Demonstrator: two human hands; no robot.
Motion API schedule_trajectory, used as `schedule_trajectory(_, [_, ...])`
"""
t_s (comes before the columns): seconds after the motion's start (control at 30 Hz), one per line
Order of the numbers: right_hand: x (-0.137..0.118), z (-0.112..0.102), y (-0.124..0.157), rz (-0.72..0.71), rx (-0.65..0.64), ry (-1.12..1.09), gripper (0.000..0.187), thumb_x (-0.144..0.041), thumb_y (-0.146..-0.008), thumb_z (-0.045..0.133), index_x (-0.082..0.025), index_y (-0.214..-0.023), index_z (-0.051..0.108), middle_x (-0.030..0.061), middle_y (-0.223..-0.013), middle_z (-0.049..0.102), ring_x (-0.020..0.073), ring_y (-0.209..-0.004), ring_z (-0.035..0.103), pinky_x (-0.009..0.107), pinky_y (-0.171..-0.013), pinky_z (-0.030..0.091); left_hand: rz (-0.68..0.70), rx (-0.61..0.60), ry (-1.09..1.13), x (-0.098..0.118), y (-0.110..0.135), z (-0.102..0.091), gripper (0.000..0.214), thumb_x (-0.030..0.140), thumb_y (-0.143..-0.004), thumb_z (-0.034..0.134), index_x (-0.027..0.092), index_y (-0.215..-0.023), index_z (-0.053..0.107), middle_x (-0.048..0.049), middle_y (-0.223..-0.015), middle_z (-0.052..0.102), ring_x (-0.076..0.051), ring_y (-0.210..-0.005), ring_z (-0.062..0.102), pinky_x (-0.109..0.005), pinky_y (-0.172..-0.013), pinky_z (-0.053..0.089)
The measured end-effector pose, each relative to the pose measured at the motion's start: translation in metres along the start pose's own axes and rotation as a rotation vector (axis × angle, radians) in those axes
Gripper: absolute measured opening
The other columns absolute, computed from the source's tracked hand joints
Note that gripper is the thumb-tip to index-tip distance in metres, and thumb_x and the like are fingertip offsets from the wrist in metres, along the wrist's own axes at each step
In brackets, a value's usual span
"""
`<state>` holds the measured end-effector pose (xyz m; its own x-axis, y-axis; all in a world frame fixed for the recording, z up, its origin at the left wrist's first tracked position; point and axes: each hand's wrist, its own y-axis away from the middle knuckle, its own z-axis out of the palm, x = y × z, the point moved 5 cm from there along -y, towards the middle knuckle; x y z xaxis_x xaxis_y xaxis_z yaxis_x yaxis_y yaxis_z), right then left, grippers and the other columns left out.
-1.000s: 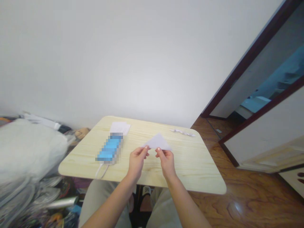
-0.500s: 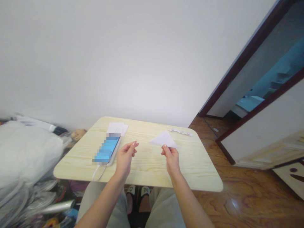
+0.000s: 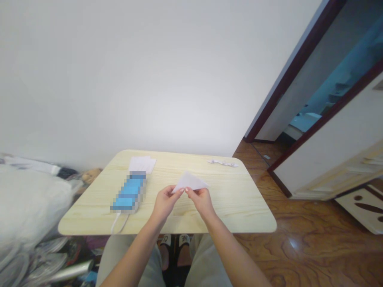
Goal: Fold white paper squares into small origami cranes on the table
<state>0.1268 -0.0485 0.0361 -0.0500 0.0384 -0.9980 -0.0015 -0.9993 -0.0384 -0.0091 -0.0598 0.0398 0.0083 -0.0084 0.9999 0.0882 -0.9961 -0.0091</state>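
Behind the table, a plain white wall (image 3: 149, 79) fills most of what we see. To the right lie a glossy wooden floor (image 3: 314, 251) and a dark-framed doorway (image 3: 299, 107).

Table (image 3: 239, 207): pale wood grain, rounded corners, set against the wall. Left of it is a bulky pale bundle (image 3: 26, 199) with clutter beneath, too blurred for us to name.

On the table's left half we note a flat blue device (image 3: 128, 192), its face obscured. A white cable (image 3: 118, 224) hangs off the near edge. Beyond the device lies a small stack of white sheets (image 3: 142, 163). At the far right corner are a few crumpled white scraps (image 3: 223, 162), well apart from everything else.

Below the near edge, between the knees, we see a pair of sandals (image 3: 175, 241).

Hands, both over the table's middle and toward its near edge. The left hand (image 3: 164, 203) is closed in a pinch, thumb and forefinger on the lower left corner of a paper triangle (image 3: 191, 181). The right hand (image 3: 202, 200) pinches the same lower edge just beside it, so the fingertips of the two hands nearly meet.

Paper triangle: white, unmarked, folded flat. Its edges are crisp, with one point aimed away toward the wall and a long side running off to the right. It is held tilted just above the tabletop. We cannot tell how many layers it has.
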Motion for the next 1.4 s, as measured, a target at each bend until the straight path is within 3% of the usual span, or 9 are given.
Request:
schedule_trajectory(0.33, [0.003,-0.022,-0.002,0.108,0.069,0.041,0.029,-0.04,-0.059,0.068,-0.014,-0.048,0.064,0.0038,-0.052,0.063,0.0131,-0.052,0.053,0.024,-0.051,0.038,-0.035,0.044,-0.063,-0.013,0.003,-0.012,0.03,0.043,-0.06,0.067,0.014,-0.063,0.064,-0.0002,-0.056,0.06,-0.011,-0.05,0.049,-0.02,-0.047,0.034])
schedule_trajectory(0.53, [-0.002,-0.045,-0.007,0.055,0.105,0.004,0.028,-0.041,-0.062,0.066,-0.013,-0.055,0.065,0.0009,-0.047,0.057,0.0101,-0.047,0.047,0.022,-0.049,0.036,-0.028,0.03,-0.064,-0.018,0.001,-0.01,0.031,0.046,-0.058,0.068,0.015,-0.058,0.063,0.0016,-0.049,0.056,-0.01,-0.045,0.045,-0.02,-0.044,0.032])
schedule_trajectory(0.77, [0.011,-0.045,-0.009,0.098,0.071,-0.147,0.033,-0.045,-0.067,0.062,-0.013,-0.06,0.065,0.0,-0.049,0.053,0.0096,-0.049,0.046,0.022,-0.048,0.036,-0.005,0.015,-0.091,-0.014,-0.001,-0.006,0.029,0.043,-0.061,0.067,0.015,-0.057,0.064,0.0012,-0.049,0.054,-0.01,-0.047,0.045,-0.021,-0.047,0.033])
schedule_trajectory(0.93, [0.006,-0.072,-0.019,0.047,0.29,-0.275,0.038,-0.052,-0.068,0.057,-0.016,-0.074,0.066,0.0049,-0.07,0.065,0.0093,-0.05,0.049,0.023,-0.049,0.039,0.0,0.091,-0.134,-0.02,-0.003,-0.022,0.03,0.045,-0.062,0.066,0.015,-0.058,0.063,0.0021,-0.047,0.053,-0.01,-0.046,0.045,-0.02,-0.045,0.032])
schedule_trajectory(1.0, [-0.006,-0.071,-0.023,-0.02,0.199,-0.154,0.038,-0.049,-0.069,0.058,-0.019,-0.091,0.065,0.0069,-0.088,0.066,0.0131,-0.066,0.057,0.026,-0.059,0.044,-0.006,0.084,-0.157,-0.024,-0.005,-0.025,0.03,0.044,-0.06,0.067,0.015,-0.058,0.063,0.0012,-0.049,0.056,-0.011,-0.047,0.048,-0.021,-0.046,0.033])
schedule_trajectory(1.07, [-0.016,-0.055,-0.025,-0.074,-0.046,0.076,0.048,-0.036,-0.056,0.071,-0.021,-0.101,0.062,0.0061,-0.096,0.066,0.0169,-0.078,0.058,0.028,-0.066,0.045,-0.004,0.003,-0.174,-0.025,-0.006,-0.02,0.028,0.042,-0.058,0.068,0.015,-0.059,0.064,-0.0006,-0.053,0.06,-0.013,-0.05,0.052,-0.022,-0.048,0.036])
schedule_trajectory(1.17, [-0.02,-0.031,-0.021,-0.129,-0.354,0.346,0.028,-0.024,-0.058,0.069,-0.018,-0.086,0.067,0.0032,-0.084,0.067,0.0165,-0.072,0.058,0.026,-0.062,0.043,-0.001,-0.099,-0.152,-0.023,-0.006,-0.012,0.027,0.039,-0.057,0.07,0.015,-0.067,0.066,-0.0038,-0.063,0.066,-0.016,-0.057,0.057,-0.023,-0.051,0.04])
schedule_trajectory(1.27, [-0.015,-0.024,-0.02,-0.124,-0.423,0.411,0.011,-0.021,-0.063,0.064,-0.016,-0.071,0.066,0.0002,-0.069,0.066,0.0134,-0.06,0.055,0.022,-0.053,0.039,-0.03,-0.05,-0.073,-0.022,-0.007,-0.014,0.03,0.038,-0.053,0.072,0.015,-0.071,0.064,-0.0025,-0.06,0.064,-0.015,-0.054,0.056,-0.023,-0.05,0.04])
schedule_trajectory(1.4, [-0.007,-0.027,-0.021,-0.098,-0.386,0.319,0.013,-0.023,-0.062,0.065,-0.015,-0.072,0.066,-0.0002,-0.069,0.066,0.014,-0.059,0.056,0.022,-0.053,0.041,-0.021,0.074,0.011,-0.021,-0.01,-0.028,0.037,0.039,-0.055,0.071,0.015,-0.081,0.06,0.0024,-0.051,0.058,-0.011,-0.045,0.051,-0.021,-0.045,0.038])
